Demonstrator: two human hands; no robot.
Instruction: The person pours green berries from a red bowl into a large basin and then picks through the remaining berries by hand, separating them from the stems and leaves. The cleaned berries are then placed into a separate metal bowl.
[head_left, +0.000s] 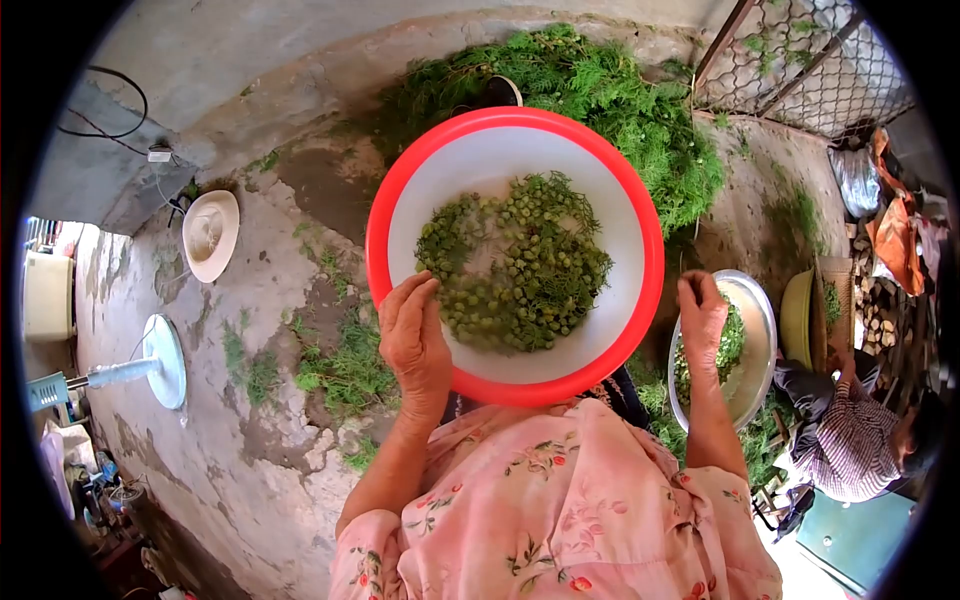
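Far L, on the floor: pale-blue round base w/ pole, lying tilted; straw-coloured hat above it, near the wall foot.
L hand: fingers drawn together at the L rim of the basin, tips just over its inner wall; whether they pinch anything, can't tell.
Fingertip handling (judgement): best done w/ light, small pinches, tips only, directly over the basin, so that loose bits drop inside; firm squeezing could bruise the round heads, & leaning on one side of the rim could tip it.
Red-rimmed basin: white inside, wide, approx. level, between the hands, close in front of the floral shirt; its support is hidden.
Green clusters: in the basin, spread in a loose, uneven ring; small round heads mixed w/ feathery leaf bits, darker & denser on the R, hazier at lower L; paler gap near the middle.
Leafy branches: heaped on the floor beyond the basin.
R hand: fingers bunched, tips close together, over the L part of the metal bowl; contents of the grip, if any, can't tell.
Bowl greens: similar small bits, partly behind the R forearm.
Far R: co-worker in checked top, near a yellow-green tub.
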